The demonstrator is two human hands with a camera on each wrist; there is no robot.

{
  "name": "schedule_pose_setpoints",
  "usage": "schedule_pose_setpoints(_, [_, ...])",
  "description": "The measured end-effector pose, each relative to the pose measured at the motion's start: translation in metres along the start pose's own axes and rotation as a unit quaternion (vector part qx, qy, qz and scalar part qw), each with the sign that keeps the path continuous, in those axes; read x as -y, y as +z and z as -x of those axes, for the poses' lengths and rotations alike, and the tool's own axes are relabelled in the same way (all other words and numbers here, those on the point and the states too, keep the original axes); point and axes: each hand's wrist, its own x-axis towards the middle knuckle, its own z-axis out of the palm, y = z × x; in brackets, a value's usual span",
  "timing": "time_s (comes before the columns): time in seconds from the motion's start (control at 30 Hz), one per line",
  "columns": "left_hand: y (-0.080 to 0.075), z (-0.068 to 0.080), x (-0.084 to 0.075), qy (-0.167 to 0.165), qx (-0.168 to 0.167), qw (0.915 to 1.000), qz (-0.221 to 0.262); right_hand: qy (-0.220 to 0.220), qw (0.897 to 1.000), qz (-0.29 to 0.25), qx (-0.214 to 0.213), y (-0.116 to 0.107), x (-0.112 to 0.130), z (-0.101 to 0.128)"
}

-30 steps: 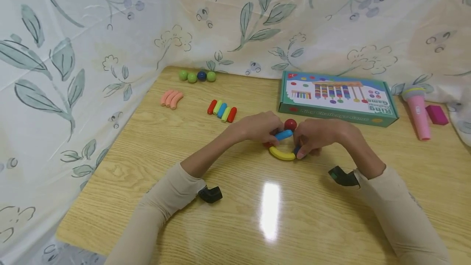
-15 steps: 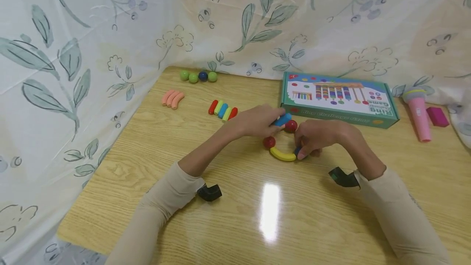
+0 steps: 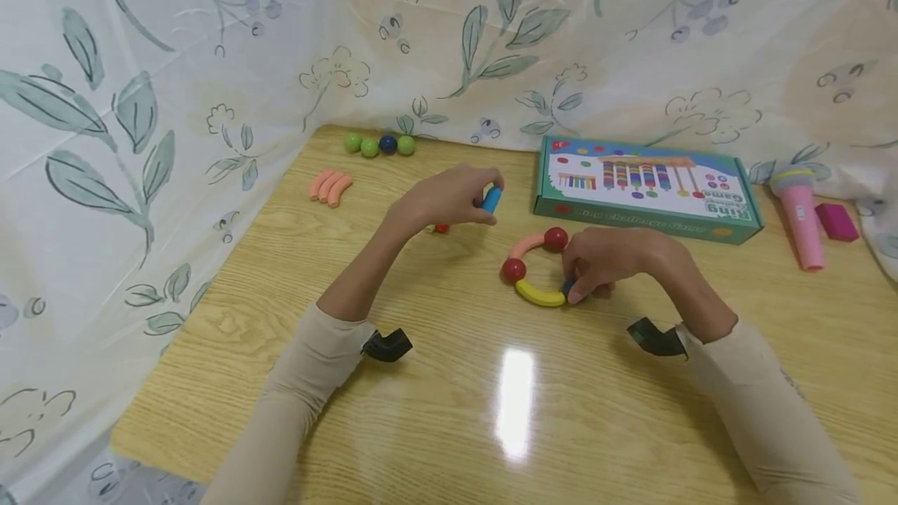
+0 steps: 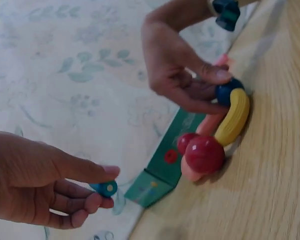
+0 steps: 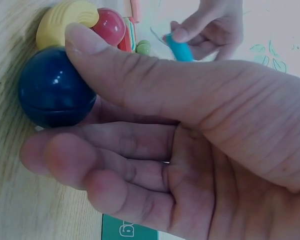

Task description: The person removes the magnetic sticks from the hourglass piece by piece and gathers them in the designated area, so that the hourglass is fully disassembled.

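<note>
My left hand (image 3: 449, 197) pinches a short blue stick (image 3: 493, 200) between thumb and fingers, raised above the table. A small hole shows in the stick's end in the left wrist view. My right hand (image 3: 610, 256) grips a dark blue ball (image 5: 55, 87) with thumb and fingers at the right side of a partial ring. That ring has a yellow curved piece (image 3: 539, 294) at the front, a red ball (image 3: 514, 270) on the left, a pink curved piece (image 3: 528, 244) behind it and another red ball (image 3: 556, 238) at the back. The right hand hides the ring's right part.
Coloured sticks, such as a red stick (image 3: 442, 228), lie mostly hidden under the left hand. Pink curved pieces (image 3: 330, 187) and several balls (image 3: 369, 147) sit back left. A green game box (image 3: 645, 189), pink microphone (image 3: 800, 217) and magenta block (image 3: 836, 222) stand back right.
My left hand has lifted the blue stick away from the ring and moved left and back, uncovering the pink curved piece and left red ball. The right hand has stayed on the dark blue ball.
</note>
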Motion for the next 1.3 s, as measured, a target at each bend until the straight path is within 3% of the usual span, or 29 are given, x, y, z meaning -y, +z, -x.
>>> schedule_pose_setpoints(0.27, [0.014,-0.007,0.019,-0.076,0.05,0.9929,-0.076,-0.005,1.0,0.001,-0.006,0.0,0.001,0.001])
schedule_pose_setpoints(0.63, [0.027,-0.008,0.02,-0.149,0.059,0.9765,-0.144,-0.005,1.0,-0.005,-0.005,0.0,0.003,0.001])
schedule_pose_setpoints(0.77, [0.027,-0.007,0.02,-0.151,0.062,0.9743,-0.156,-0.008,1.0,-0.01,-0.005,0.0,0.004,0.001])
schedule_pose_setpoints(1.13, [0.024,-0.005,0.022,-0.133,0.057,0.9808,-0.13,0.006,1.0,-0.017,-0.002,0.002,0.002,0.002])
schedule_pose_setpoints(1.23, [0.023,-0.007,0.02,-0.117,0.074,0.9829,-0.122,0.015,1.0,-0.015,-0.002,0.002,0.001,0.001])
schedule_pose_setpoints(1.3, [0.023,-0.01,0.015,-0.087,0.1,0.9852,-0.109,0.02,1.0,-0.015,-0.001,0.002,0.001,0.001])
